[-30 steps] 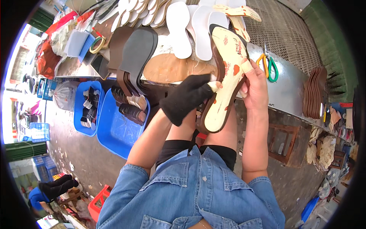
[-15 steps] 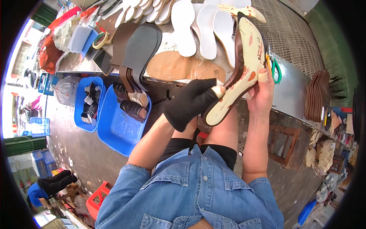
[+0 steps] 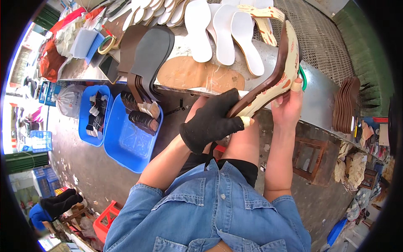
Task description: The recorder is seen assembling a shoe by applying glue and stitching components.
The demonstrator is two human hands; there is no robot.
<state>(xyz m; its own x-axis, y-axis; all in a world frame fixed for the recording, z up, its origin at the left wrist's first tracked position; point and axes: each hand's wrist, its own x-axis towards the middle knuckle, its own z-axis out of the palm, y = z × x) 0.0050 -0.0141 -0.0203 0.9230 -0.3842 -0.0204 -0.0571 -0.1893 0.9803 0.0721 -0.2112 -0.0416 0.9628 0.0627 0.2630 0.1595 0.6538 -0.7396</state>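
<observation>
The curved, brown-edged cream sole [image 3: 273,77] slants over the near edge of the metal worktop [image 3: 317,103]: black-gloved left hand [image 3: 212,122] clasping its lower end, bare right hand [image 3: 286,107], grip holding its side, flat white insoles [image 3: 224,35] beyond!

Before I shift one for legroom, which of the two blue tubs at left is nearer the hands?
The larger tub, right of the smaller tub and nearer the gloved left hand; rows of dark pieces lie inside it.
</observation>
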